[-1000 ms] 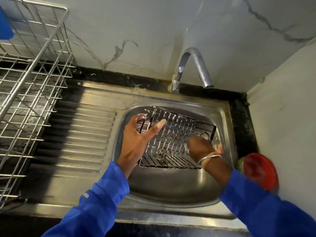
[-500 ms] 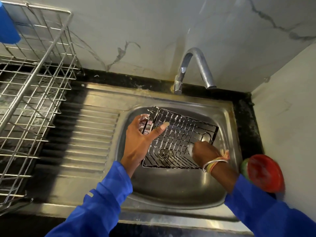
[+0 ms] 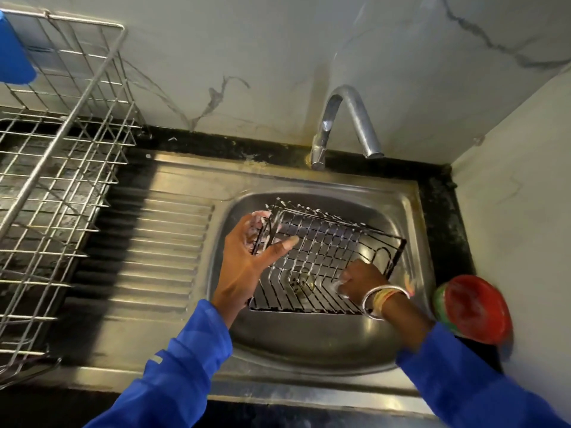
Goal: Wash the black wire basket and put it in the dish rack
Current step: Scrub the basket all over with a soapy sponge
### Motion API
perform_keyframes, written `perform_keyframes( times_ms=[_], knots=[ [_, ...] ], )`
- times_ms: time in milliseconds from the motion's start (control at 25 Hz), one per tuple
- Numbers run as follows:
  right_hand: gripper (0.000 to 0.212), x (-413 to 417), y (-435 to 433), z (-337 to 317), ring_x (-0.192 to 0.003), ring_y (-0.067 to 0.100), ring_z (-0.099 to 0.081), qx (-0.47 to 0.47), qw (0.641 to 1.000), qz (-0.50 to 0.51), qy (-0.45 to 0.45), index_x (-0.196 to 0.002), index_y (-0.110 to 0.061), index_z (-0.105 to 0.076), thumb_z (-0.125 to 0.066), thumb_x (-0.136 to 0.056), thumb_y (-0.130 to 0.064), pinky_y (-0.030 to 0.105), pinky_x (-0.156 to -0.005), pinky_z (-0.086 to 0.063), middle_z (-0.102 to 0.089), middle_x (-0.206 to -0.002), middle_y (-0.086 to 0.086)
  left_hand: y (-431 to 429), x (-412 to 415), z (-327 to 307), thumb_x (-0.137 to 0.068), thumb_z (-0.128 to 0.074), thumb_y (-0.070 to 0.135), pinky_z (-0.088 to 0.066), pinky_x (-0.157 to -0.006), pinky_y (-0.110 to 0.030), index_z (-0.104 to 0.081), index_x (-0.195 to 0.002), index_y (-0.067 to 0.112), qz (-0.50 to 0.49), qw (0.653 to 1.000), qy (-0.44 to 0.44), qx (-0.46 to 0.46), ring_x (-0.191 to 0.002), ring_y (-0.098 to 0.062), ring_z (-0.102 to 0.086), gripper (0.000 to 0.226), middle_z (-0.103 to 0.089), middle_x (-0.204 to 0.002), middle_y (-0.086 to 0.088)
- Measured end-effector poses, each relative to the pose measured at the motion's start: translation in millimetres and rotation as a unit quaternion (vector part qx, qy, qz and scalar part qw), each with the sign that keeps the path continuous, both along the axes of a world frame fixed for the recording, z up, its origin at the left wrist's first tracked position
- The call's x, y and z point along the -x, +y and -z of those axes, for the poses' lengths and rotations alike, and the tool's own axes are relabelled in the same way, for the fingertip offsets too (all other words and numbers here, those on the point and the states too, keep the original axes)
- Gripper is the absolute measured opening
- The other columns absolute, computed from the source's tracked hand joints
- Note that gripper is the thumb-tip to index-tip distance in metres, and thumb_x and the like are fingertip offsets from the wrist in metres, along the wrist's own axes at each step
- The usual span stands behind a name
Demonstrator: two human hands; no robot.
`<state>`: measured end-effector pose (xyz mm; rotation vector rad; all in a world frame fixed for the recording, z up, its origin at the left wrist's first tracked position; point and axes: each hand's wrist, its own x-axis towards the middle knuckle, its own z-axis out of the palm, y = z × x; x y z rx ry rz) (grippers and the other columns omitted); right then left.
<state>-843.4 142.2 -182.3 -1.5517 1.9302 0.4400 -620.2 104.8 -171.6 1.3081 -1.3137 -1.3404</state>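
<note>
**Desk:** Talk me through it, left to right.

**Operator:** Well out beyond my left hand, the dish rack (image 3: pixel 55 180) stands on the counter, with a blue thing (image 3: pixel 14 57) at its top corner. Between the rack and that hand is the ribbed draining board (image 3: pixel 160 242).

**Desk:** And the left hand?

**Operator:** My left hand (image 3: pixel 247 264) has its fingers hooked round the left end of the black wire basket (image 3: pixel 324 242). The thumb is stretched flat over the mesh, and there are suds on the fingertips. The basket sits tilted inside the sink (image 3: pixel 309 341), running from that hand across to my right one. The tap (image 3: pixel 360 118) is beyond both hands.

**Desk:** Right hand?

**Operator:** My right hand (image 3: pixel 361 282) is knuckles-up in the basket's right end, fingers curled under against the wires. Something pale shows at the fingertips, but I can't tell whether it's pinched there. There are bangles (image 3: pixel 381 299) on the wrist. Just outside that hand, a red-lidded jar (image 3: pixel 475 307) stands by the wall.
</note>
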Motion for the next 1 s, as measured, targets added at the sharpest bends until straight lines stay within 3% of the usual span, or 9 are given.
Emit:
perform_keyframes(
  times_ms=[80,200,280,400,520,600,720,800,1000],
  knots=[
    [0.025,2,-3,-8,-0.11,0.037,-0.059,-0.026,0.969,0.152,-0.19,-0.113,0.002,-0.064,-0.05,-0.098,-0.013,0.037,-0.09,-0.047,-0.059,-0.125,0.026,2,-1,0,-0.066,-0.087,0.053,-0.049,-0.106,-0.048,-0.061,-0.122,0.035,0.029,0.999,-0.012,0.022,-0.117,-0.015,-0.065,0.064,-0.072,-0.119,0.006],
    [0.013,3,14,-30,-0.086,0.033,-0.068,-0.007,0.766,0.445,-0.464,-0.101,0.004,-0.062,-0.053,-0.091,0.003,0.039,-0.073,-0.058,-0.06,-0.12,0.032,4,-2,3,-0.07,-0.09,0.041,-0.045,-0.109,-0.033,-0.055,-0.131,0.025,0.079,0.99,-0.054,0.099,-0.127,-0.012,-0.058,0.073,-0.064,-0.13,0.009],
    [0.018,16,27,-51,-0.077,0.038,-0.07,-0.009,0.684,0.48,-0.549,-0.105,0.005,-0.059,-0.053,-0.088,0.003,0.039,-0.06,-0.061,-0.067,-0.105,0.032,3,-2,5,-0.07,-0.092,0.026,-0.044,-0.105,-0.024,-0.056,-0.129,0.013,0.107,0.978,-0.079,0.158,-0.124,-0.011,-0.059,0.07,-0.063,-0.126,0.006],
    [0.012,44,20,-74,-0.068,0.034,-0.067,0.128,0.686,0.447,-0.559,-0.094,-0.006,-0.062,-0.051,-0.093,-0.002,0.035,-0.055,-0.056,-0.07,-0.084,0.022,1,-4,5,-0.069,-0.092,0.022,-0.051,-0.099,-0.031,-0.058,-0.127,0.01,0.151,0.954,-0.122,0.23,-0.116,-0.015,-0.063,0.068,-0.064,-0.124,0.005],
    [0.015,37,10,-64,-0.079,0.021,-0.068,0.307,0.831,0.344,-0.312,-0.087,-0.019,-0.068,-0.056,-0.094,-0.014,0.032,-0.071,-0.053,-0.072,-0.086,0.005,0,-1,8,-0.067,-0.086,0.033,-0.052,-0.098,-0.04,-0.057,-0.13,0.01,0.179,0.936,-0.144,0.267,-0.115,-0.018,-0.063,0.074,-0.063,-0.126,0.003],
    [0.012,5,9,-51,-0.082,0.016,-0.066,0.329,0.874,0.281,-0.222,-0.102,-0.024,-0.065,-0.054,-0.097,-0.025,0.028,-0.071,-0.05,-0.069,-0.093,-0.004,3,6,9,-0.066,-0.086,0.034,-0.052,-0.098,-0.046,-0.055,-0.132,0.011,0.184,0.936,-0.133,0.269,-0.115,-0.02,-0.064,0.077,-0.063,-0.127,0.001],
    [0.026,-19,11,-39,-0.095,0.008,-0.061,0.35,0.861,0.29,-0.227,-0.121,-0.027,-0.063,-0.057,-0.096,-0.03,0.026,-0.086,-0.049,-0.064,-0.106,-0.01,4,9,8,-0.065,-0.084,0.033,-0.052,-0.099,-0.047,-0.053,-0.133,0.019,0.181,0.937,-0.114,0.274,-0.118,-0.021,-0.063,0.076,-0.064,-0.128,0.002],
    [0.027,-11,5,-35,-0.097,0.009,-0.065,0.361,0.835,0.339,-0.24,-0.118,-0.027,-0.068,-0.064,-0.091,-0.026,0.029,-0.09,-0.052,-0.07,-0.109,-0.005,3,4,7,-0.064,-0.083,0.031,-0.051,-0.102,-0.042,-0.053,-0.133,0.02,0.18,0.936,-0.116,0.279,-0.12,-0.019,-0.063,0.076,-0.064,-0.128,0.002],
    [0.029,-44,16,-58,-0.086,-0.016,-0.062,0.445,0.825,0.243,-0.249,-0.105,-0.027,-0.07,-0.067,-0.086,-0.005,0.003,-0.075,-0.048,-0.072,-0.107,-0.009,2,-6,10,-0.066,-0.08,0.034,-0.048,-0.103,-0.029,-0.051,-0.134,0.023,0.158,0.943,-0.107,0.273,-0.119,-0.014,-0.063,0.074,-0.063,-0.128,0.007]
  ],
)
